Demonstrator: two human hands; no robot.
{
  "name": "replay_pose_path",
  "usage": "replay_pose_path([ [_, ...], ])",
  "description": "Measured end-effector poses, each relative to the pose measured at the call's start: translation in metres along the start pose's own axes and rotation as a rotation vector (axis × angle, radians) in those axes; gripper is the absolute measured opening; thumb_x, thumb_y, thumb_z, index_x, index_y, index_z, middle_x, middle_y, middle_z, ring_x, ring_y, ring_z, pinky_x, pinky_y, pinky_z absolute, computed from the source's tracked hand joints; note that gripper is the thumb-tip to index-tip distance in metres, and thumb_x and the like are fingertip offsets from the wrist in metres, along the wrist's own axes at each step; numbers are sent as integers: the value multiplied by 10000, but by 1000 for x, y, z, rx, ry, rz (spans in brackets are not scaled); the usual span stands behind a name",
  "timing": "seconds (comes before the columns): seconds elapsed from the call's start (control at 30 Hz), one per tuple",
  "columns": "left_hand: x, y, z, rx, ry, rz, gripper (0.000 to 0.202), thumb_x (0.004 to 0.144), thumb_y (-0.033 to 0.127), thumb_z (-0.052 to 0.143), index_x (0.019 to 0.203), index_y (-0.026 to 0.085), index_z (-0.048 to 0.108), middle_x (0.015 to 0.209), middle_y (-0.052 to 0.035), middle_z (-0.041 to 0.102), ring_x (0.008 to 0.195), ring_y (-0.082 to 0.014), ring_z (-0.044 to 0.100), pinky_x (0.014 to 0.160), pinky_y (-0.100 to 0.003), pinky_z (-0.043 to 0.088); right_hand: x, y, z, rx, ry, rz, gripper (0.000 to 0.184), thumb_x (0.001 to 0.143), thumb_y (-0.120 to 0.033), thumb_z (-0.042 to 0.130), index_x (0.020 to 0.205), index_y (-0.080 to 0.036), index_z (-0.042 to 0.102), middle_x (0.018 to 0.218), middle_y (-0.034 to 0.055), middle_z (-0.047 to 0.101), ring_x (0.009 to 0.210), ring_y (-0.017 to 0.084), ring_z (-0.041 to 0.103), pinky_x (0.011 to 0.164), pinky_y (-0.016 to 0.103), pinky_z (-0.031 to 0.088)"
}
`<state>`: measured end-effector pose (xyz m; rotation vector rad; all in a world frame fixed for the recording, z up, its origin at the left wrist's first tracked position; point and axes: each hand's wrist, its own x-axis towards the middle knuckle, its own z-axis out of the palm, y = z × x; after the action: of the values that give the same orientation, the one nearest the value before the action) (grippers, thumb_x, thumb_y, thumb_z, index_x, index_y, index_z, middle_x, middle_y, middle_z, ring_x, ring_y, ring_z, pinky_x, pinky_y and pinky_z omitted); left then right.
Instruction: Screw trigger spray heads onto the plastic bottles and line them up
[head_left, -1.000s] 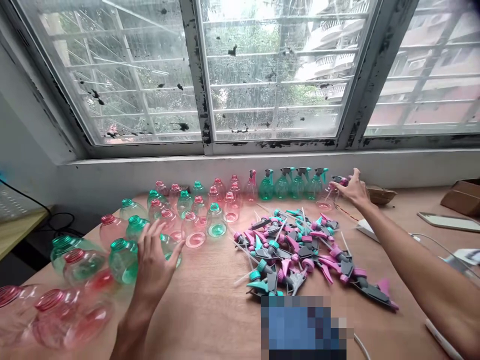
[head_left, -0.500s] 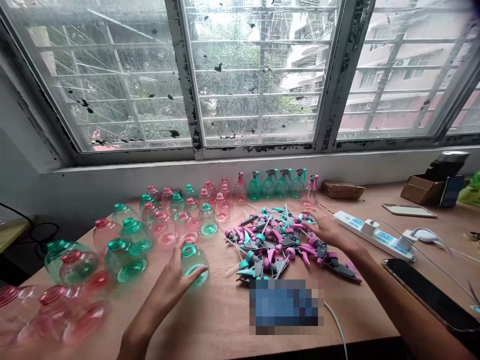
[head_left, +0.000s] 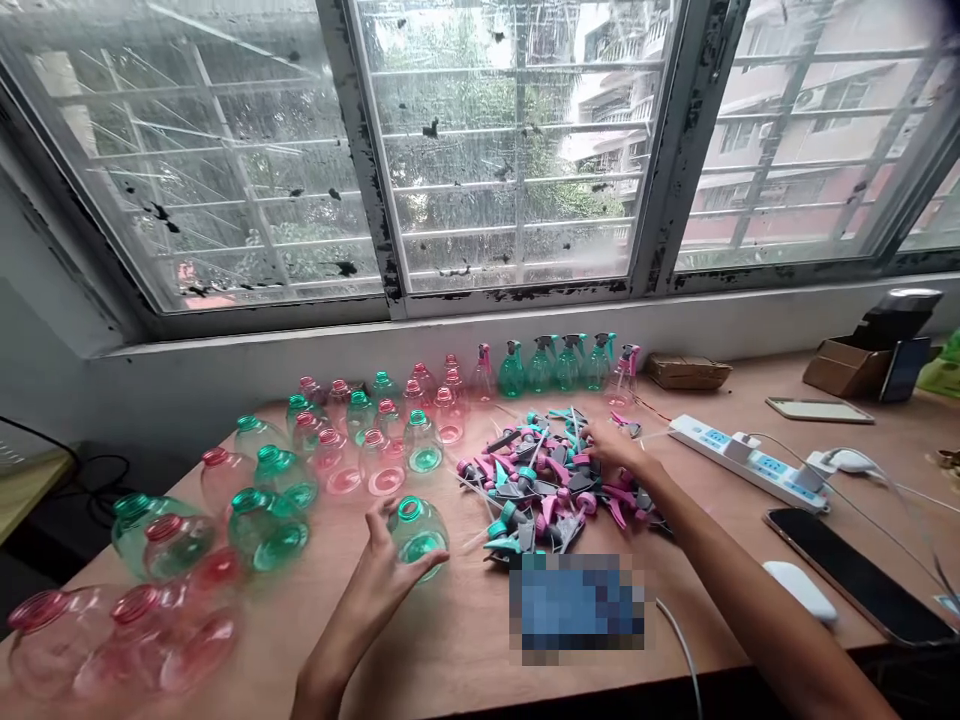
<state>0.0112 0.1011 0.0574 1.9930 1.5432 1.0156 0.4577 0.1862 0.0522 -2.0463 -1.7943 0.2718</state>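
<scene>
My left hand (head_left: 397,555) is wrapped round a clear green spray bottle (head_left: 424,525) without a head, thumb in front and fingers behind. The bottle is tilted a little, its neck open. To the right spreads a pile of trigger spray heads (head_left: 551,480) in pink, teal and grey, with thin white tubes. My right hand (head_left: 615,447) reaches into the far right part of this pile, fingers bent down among the heads. Its fingertips are partly hidden, and what they pinch cannot be made out. A white tube stands up beside them.
Open-necked green and pink bottles (head_left: 270,470) crowd the left side. Bottles with heads (head_left: 544,365) line the wall under the window. A power strip (head_left: 750,460), a black phone (head_left: 859,575), a white case (head_left: 799,590) and cables lie right. A blurred-out object (head_left: 581,605) lies in front.
My left hand has moved slightly right with the green bottle. My right hand has shifted left and deeper into the pile. The white case, hidden by my right arm before, now shows.
</scene>
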Motion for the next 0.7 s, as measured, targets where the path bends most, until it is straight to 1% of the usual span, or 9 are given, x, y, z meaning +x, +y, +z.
replay_pose_path([
  [0.13,5,13,1,-83,-10,11,677,780,528,841,1280,252,477,1346,-161,710,1306,-407,721,1110,-608,571,-4,0,-10,131,222,30,337,1061,-327,732,1369,-198,683,1400,110,709,1153,295,742,959,512,644],
  [0.23,6,34,-2,-151,45,80,705,842,550,812,1404,291,473,1487,-131,638,1453,-368,620,1216,-585,496,-11,-3,-20,291,457,17,341,1060,-327,736,1368,-191,682,1386,109,714,1145,295,746,952,511,646],
  [0.33,2,60,-2,-203,98,137,712,872,569,813,1467,353,487,1575,-101,573,1512,-356,567,1237,-584,482,-25,-10,-29,452,682,-25,329,1067,-343,724,1352,-184,682,1317,99,744,1102,282,763,930,495,654],
  [0.43,-6,80,3,-247,171,183,813,852,578,847,1511,359,426,1601,-115,569,1496,-356,590,1187,-572,544,-49,-17,-42,548,872,-57,424,1037,-485,727,1311,-163,684,1156,111,781,1068,306,766,969,534,632],
  [0.5,-12,87,6,-257,230,224,859,826,582,875,1499,327,406,1583,-141,595,1468,-360,616,1169,-579,559,-74,-21,-53,580,965,-64,544,986,-599,732,1296,-154,692,1135,143,772,1105,349,740,1044,597,585],
  [0.57,-16,89,6,-238,259,286,827,812,564,898,1468,308,463,1549,-146,631,1444,-366,631,1169,-594,551,-106,-25,-66,607,978,-87,590,939,-646,757,1290,-172,714,1151,146,764,1125,370,727,1078,631,562],
  [0.6,-17,90,5,-223,262,325,801,806,547,910,1456,309,506,1534,-137,645,1443,-366,627,1181,-599,537,-124,-27,-73,621,935,-113,577,915,-644,785,1278,-199,732,1133,125,771,1083,360,745,1047,615,595],
  [0.67,-20,91,0,-193,269,411,772,783,507,942,1440,332,576,1517,-108,653,1463,-361,596,1231,-607,478,-163,-35,-84,654,758,-179,535,874,-624,840,1245,-244,770,998,68,792,832,299,798,821,505,711],
  [0.7,-20,92,-4,-167,276,462,763,780,489,950,1439,342,594,1518,-99,647,1477,-361,573,1250,-613,448,-181,-39,-88,677,611,-223,559,853,-590,879,1286,-258,761,968,51,794,749,275,807,709,444,732],
])
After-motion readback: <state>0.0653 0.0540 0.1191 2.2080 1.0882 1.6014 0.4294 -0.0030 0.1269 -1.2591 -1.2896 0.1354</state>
